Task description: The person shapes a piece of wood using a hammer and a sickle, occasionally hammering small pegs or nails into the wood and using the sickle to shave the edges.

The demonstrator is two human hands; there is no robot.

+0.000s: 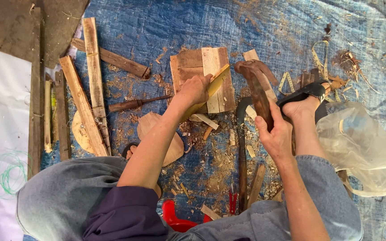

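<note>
My left hand [195, 89] grips a yellow-handled tool [211, 87] that slants over a small wooden board [202, 76] of several joined slats. My right hand [275, 134] holds a dark brown carved wooden piece [258, 87] upright, its curved top next to the board. My bare foot [302, 107], in a black sandal, rests just right of the carved piece. A dark curved blade with a long handle [242, 147] lies on the ground between my hands.
A blue tarp [269, 27] strewn with wood chips covers the ground. Long wooden strips [88, 89] lie at the left beside a chisel [135, 104]. A clear plastic bag [362, 147] sits right, a measuring tape [320, 62] beyond. Red-handled pliers [232, 201] lie near my knees.
</note>
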